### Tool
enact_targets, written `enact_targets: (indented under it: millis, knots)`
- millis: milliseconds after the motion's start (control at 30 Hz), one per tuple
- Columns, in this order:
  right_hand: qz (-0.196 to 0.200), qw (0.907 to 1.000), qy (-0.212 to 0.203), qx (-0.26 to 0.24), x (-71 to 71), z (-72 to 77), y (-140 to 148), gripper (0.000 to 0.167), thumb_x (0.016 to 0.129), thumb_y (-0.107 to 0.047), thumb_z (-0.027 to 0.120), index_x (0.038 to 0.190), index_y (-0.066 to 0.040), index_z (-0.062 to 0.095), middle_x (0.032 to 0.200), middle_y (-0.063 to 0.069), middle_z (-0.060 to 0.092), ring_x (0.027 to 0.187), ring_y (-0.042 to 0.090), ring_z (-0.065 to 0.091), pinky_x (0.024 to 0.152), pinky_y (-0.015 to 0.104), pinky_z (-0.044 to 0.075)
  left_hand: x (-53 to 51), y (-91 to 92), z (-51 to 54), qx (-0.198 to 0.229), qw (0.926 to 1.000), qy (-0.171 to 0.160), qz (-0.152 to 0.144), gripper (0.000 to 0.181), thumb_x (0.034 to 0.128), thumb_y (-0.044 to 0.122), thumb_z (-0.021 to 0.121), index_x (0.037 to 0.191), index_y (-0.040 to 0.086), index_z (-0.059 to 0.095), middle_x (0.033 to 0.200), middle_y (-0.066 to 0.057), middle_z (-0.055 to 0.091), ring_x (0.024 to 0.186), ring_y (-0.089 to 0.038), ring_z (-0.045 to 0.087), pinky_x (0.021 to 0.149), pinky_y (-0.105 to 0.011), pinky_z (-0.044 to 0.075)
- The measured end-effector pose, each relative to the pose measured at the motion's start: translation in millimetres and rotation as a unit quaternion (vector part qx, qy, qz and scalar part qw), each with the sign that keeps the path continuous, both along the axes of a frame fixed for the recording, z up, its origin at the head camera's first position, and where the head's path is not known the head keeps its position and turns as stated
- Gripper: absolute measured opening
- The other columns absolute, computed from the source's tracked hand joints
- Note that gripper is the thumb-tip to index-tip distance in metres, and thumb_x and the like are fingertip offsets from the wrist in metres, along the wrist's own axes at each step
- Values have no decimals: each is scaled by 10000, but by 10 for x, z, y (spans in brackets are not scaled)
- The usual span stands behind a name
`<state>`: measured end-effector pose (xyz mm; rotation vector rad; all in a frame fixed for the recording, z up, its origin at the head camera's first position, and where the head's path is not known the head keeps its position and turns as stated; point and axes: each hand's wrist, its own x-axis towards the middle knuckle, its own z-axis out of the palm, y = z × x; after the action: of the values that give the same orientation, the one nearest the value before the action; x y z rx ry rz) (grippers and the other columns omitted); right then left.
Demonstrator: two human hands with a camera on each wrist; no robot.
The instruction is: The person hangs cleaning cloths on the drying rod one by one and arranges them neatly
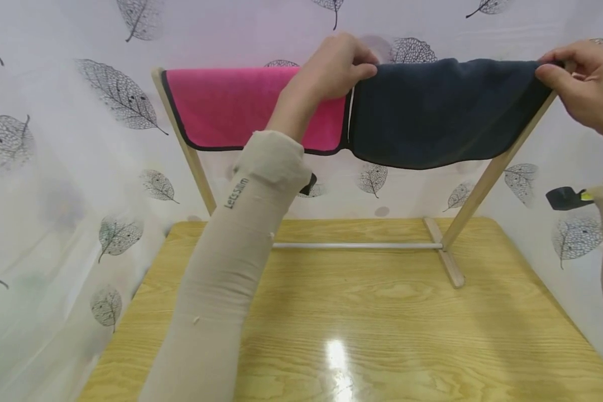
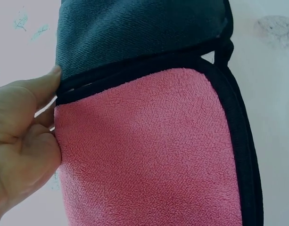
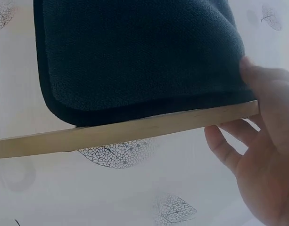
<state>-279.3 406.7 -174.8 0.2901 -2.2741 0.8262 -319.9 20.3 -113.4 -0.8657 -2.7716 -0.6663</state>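
A pink towel [image 1: 221, 106] with black edging and a dark navy towel [image 1: 432, 117] hang side by side, folded over the top of a wooden rack. My left hand [image 1: 331, 67] pinches the navy towel's top fold at its inner end, beside the pink one; in the left wrist view its thumb lies on the navy cloth [image 2: 135, 33]. At the far end my right hand [image 1: 590, 84] holds the navy towel's top outer corner between thumb and fingers, next to the rack's post [image 3: 149, 125]. The top bar is hidden under the cloth.
Slanting posts [image 1: 196, 173] carry the rack, with a foot [image 1: 444, 254] on the wood-grain table [image 1: 382, 324]. A white rod [image 1: 352, 245] runs low across it. Leaf-printed sheeting [image 1: 45, 184] hangs behind and at the sides. My left forearm covers the rack's left foot.
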Motion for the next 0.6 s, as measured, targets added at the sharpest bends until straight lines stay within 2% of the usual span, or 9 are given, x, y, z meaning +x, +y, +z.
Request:
enact_targets:
  millis: [133,233,300,367,433,500,600]
  knots:
    - [128,9993,348,67,-34,25,6,242,1087,-165,542,1092,-379,654,1000,-311,485,985,-74,421,944,131,344,13,1,7,-57,10000,-28,19,364,1081,298,535,1416,189,629,1345,-30,647,1127,-138,573,970,-183,466]
    - [238,9988,436,-16,-59,29,-2,256,1087,-144,532,1182,-321,690,996,-298,506,925,-84,458,903,117,371,15,1,10,-129,9999,27,47,372,1063,311,570,1397,161,637,1328,-31,645,1108,-129,550,978,-178,454]
    - [342,9977,577,22,-73,27,2,262,1084,-115,526,1253,-235,687,957,-277,513,855,-82,482,861,111,392,18,2,12,-157,9998,58,56,394,1045,306,605,1406,151,629,1333,-31,641,1117,-130,545,993,-167,444]
    - [514,9964,676,-43,-81,24,9,261,1076,-75,528,1243,-202,684,913,-248,526,775,-64,499,809,110,407,23,6,15,-175,9998,65,72,420,1030,294,631,1423,150,597,1359,-33,623,1148,-138,542,1002,-165,443]
    - [597,9959,668,-130,-78,34,21,245,1069,-67,542,1154,-246,687,872,-229,533,745,-46,498,769,102,401,26,3,16,-196,9998,83,64,421,1028,276,636,1426,152,572,1386,-37,608,1183,-151,545,1016,-170,439]
    - [620,9967,432,-293,-65,34,29,270,1058,-69,569,1077,-318,673,873,-220,541,755,-39,494,817,107,404,24,-1,20,-219,9997,91,32,394,1040,261,614,1414,148,563,1401,-37,602,1205,-152,545,1020,-172,433]
    - [486,9984,146,-247,-32,27,35,314,1043,-86,607,1075,-397,634,921,-248,524,843,-56,476,913,111,393,20,-6,25,-339,9994,105,-18,352,1061,271,571,1386,141,598,1344,-29,622,1143,-132,543,988,-184,438]
